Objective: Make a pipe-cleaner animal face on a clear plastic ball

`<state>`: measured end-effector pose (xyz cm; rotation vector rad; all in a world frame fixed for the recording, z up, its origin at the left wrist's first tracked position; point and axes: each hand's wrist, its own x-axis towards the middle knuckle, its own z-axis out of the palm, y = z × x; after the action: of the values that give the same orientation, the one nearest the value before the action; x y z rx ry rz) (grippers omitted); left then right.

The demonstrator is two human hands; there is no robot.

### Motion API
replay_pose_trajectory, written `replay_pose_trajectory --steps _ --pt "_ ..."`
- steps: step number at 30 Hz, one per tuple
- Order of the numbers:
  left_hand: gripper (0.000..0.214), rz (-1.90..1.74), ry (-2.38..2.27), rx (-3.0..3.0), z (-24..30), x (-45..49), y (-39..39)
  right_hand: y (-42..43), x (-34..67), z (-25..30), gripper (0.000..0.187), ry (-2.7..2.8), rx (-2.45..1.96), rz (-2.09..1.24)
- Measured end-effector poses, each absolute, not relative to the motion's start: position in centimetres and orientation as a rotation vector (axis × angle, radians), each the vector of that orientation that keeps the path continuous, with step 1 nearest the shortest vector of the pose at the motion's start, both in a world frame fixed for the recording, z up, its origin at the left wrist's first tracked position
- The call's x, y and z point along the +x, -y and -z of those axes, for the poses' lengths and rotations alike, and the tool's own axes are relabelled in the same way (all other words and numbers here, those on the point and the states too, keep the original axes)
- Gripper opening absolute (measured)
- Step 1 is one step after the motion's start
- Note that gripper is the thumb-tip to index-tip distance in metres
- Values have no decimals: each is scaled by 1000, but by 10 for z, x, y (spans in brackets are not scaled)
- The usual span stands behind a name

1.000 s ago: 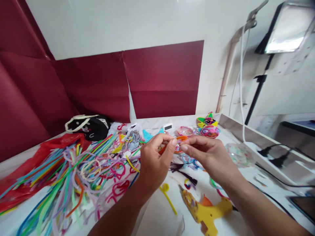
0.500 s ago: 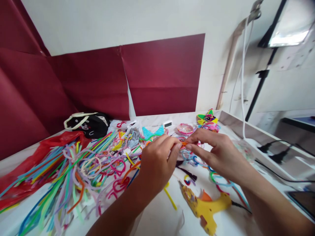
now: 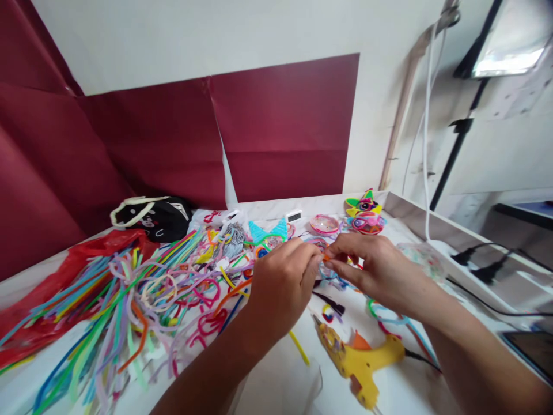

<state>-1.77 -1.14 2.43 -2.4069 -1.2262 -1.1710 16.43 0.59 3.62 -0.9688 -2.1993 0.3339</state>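
Between my fingertips is a short orange pipe cleaner, mostly covered by the fingers. My left hand is closed, its thumb and forefinger pinching one end. From the other side my right hand grips it with thumb and fingertips. Below the hands a yellow hot glue gun lies on the white table, nozzle toward the back. Near its tip are a small coiled piece of pipe cleaner and a black strip. Behind the left hand stands a turquoise pointed pipe-cleaner shape.
Loose pipe cleaners cover the left of the table, partly on a red plastic bag. At the back are a black pouch, a small digital display, a pink-rimmed dish and a colourful pipe-cleaner mask. Plugs and a phone lie right.
My fingertips have shifted slightly, and less of the orange pipe cleaner shows between them. The view has tilted a little; the glue gun and table things stay in place.
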Motion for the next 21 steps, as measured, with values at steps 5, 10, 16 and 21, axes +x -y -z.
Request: replay_pose_trajectory --steps 5,10,16,21 --pt "19 1176 1216 -2406 -23 -18 10 -7 163 -33 11 2183 -1008 -405" --pt "20 1186 1225 -2389 -23 -17 9 -8 162 -30 11 2142 -1051 -513" --pt "14 1319 1232 -2459 -25 -19 7 -13 164 -28 15 2052 -979 -721" --pt "14 1410 1243 -2445 -26 -20 5 -16 162 -28 21 1893 -970 -784"
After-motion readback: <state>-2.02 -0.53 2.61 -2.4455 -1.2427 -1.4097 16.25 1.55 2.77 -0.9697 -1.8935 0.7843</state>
